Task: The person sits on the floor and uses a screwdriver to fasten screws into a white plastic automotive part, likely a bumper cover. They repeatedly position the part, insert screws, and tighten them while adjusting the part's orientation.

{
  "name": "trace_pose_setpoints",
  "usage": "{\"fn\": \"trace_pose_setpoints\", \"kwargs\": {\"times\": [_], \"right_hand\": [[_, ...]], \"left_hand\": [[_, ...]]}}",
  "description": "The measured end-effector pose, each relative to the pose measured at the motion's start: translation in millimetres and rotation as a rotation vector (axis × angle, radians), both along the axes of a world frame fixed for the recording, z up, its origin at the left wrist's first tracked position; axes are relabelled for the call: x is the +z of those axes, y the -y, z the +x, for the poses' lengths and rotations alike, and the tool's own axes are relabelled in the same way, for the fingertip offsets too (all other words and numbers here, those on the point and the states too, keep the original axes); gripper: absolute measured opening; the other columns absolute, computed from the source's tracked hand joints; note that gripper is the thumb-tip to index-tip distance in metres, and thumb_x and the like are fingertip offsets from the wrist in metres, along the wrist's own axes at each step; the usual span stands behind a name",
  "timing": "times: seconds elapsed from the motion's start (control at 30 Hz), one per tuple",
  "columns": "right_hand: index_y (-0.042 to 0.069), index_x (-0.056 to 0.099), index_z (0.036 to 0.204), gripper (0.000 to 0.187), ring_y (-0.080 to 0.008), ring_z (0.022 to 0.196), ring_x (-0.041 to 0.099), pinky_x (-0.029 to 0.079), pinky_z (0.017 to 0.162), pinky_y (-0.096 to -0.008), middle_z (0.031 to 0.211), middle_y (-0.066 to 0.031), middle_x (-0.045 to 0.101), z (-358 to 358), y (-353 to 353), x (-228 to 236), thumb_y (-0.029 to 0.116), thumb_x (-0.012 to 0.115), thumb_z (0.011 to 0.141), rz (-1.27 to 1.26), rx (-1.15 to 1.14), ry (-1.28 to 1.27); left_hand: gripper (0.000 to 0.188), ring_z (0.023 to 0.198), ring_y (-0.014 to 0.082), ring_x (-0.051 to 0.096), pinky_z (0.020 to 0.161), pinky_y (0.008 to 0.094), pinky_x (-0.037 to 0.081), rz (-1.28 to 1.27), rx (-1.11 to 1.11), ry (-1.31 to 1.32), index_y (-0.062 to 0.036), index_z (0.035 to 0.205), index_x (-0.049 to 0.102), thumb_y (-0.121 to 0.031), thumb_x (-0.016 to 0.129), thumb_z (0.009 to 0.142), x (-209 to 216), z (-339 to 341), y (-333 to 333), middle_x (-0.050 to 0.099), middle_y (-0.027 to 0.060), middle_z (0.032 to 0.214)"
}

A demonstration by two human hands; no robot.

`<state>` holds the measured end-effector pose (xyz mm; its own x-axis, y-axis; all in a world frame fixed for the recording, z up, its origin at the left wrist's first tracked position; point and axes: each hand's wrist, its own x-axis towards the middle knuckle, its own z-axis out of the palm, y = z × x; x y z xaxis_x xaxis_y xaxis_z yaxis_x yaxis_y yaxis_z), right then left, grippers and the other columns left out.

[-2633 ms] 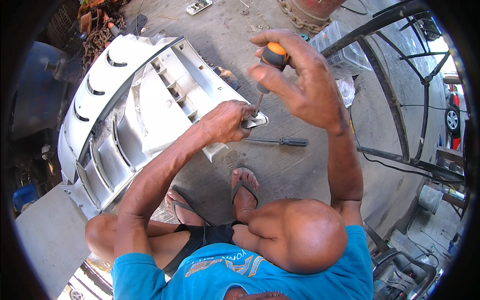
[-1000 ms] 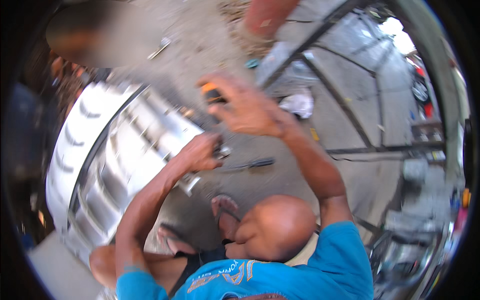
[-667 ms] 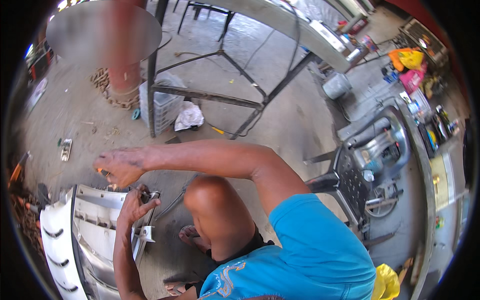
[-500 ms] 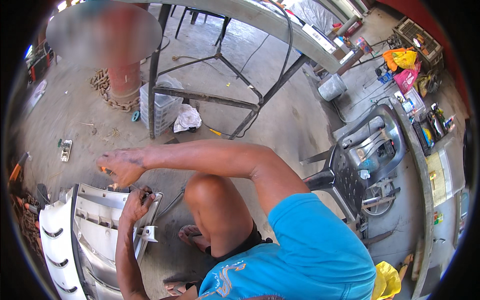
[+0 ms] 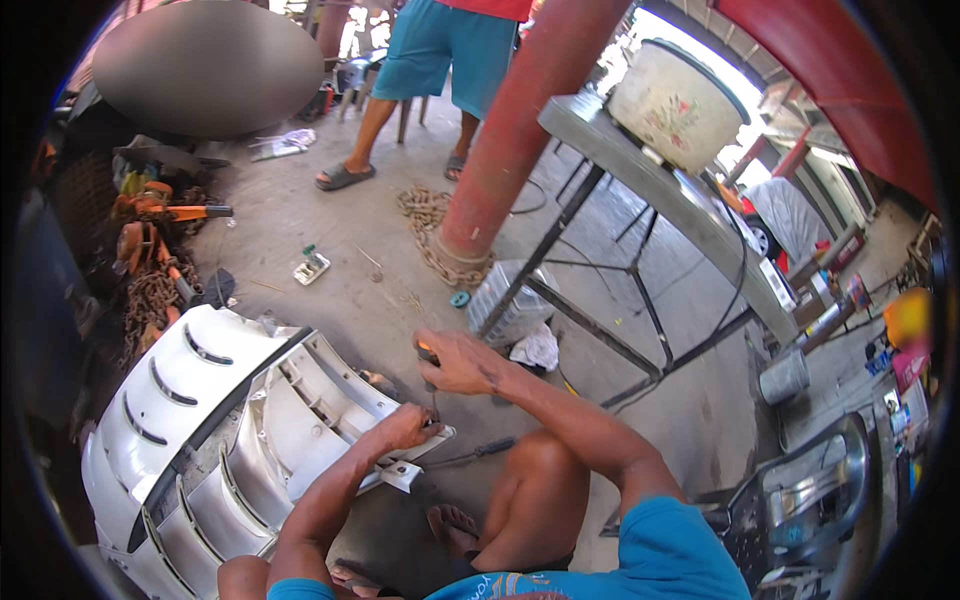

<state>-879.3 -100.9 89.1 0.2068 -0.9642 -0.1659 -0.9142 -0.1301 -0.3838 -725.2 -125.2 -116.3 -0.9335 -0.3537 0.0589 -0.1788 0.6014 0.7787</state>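
Note:
A large white slotted vehicle panel (image 5: 190, 350) lies on the floor at the left, its ribbed inner parts facing up. My left hand (image 5: 408, 428) is closed on the near right corner of its frame, fingers curled over the edge. Just above it, my right hand (image 5: 465, 364) is wrapped round the orange-and-black handle of a screwdriver (image 5: 427, 353). Its thin shaft points down toward my left fingertips. The tip, and whatever it meets there, is hidden.
A metal-framed table (image 5: 650, 185) carries a floral white tub (image 5: 675, 105). Chains lie round a red post (image 5: 515, 140). Orange chain hoists (image 5: 150, 225) lie far left. A person in teal shorts (image 5: 430, 50) stands beyond. A black chair (image 5: 800, 500) is at right.
My view has swung leftward and up, bringing the person, post and tub into sight. Both hands stay at the panel's corner, the right one still holding the screwdriver.

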Motion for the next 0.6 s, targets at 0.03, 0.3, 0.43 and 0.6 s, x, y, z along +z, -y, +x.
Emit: {"fn": "trace_pose_setpoints", "kwargs": {"times": [0.03, 0.3, 0.43, 0.6], "right_hand": [[0.007, 0.055, 0.125, 0.041, -0.0443, 0.111, 0.064, 0.051, 0.095, -0.0499, 0.115, -0.0265, 0.066, -15, -3, -19, 0.034, 0.066, 0.095, -0.034, 0.096, 0.047], [0.011, 0.055, 0.132, 0.043, -0.0406, 0.112, 0.062, 0.05, 0.098, -0.0472, 0.12, -0.025, 0.062, 5, -7, -14, 0.03, 0.066, 0.095, -0.106, 0.007, 0.023], [0.01, 0.054, 0.13, 0.042, -0.0436, 0.108, 0.064, 0.051, 0.094, -0.0505, 0.116, -0.0248, 0.065, 5, 2, -15, 0.031, 0.066, 0.095, -0.084, 0.073, 0.052], [0.01, 0.052, 0.129, 0.04, -0.0452, 0.105, 0.066, 0.052, 0.091, -0.0528, 0.112, -0.0246, 0.065, 7, 0, -24, 0.026, 0.065, 0.095, -0.251, 0.217, 0.147]], "left_hand": [[0.034, 0.09, 0.0477, 0.069, 0.08, 0.0536, 0.054, 0.015, 0.002, -0.009, 0.0014, 0.098, 0.072, -0.033, 0.067, 0.096, 1, -2, -4, 0.07, 0.029, 0.091], [0.042, 0.081, 0.0494, 0.066, 0.072, 0.0549, 0.052, -0.024, 0.043, -0.076, 0.0039, 0.086, 0.07, -0.037, 0.066, 0.098, -2, -1, -3, 0.068, 0.0292, 0.081], [0.041, 0.08, 0.0493, 0.066, 0.072, 0.0544, 0.052, -0.055, 0.035, -0.098, 0.0022, 0.086, 0.07, -0.037, 0.065, 0.098, -4, 0, -3, 0.067, 0.0286, 0.081], [0.037, 0.08, 0.0474, 0.067, 0.073, 0.0538, 0.052, -0.056, 0.044, -0.056, -0.0004, 0.089, 0.072, -0.035, 0.064, 0.099, -19, -4, -3, 0.069, 0.0269, 0.084]]}}
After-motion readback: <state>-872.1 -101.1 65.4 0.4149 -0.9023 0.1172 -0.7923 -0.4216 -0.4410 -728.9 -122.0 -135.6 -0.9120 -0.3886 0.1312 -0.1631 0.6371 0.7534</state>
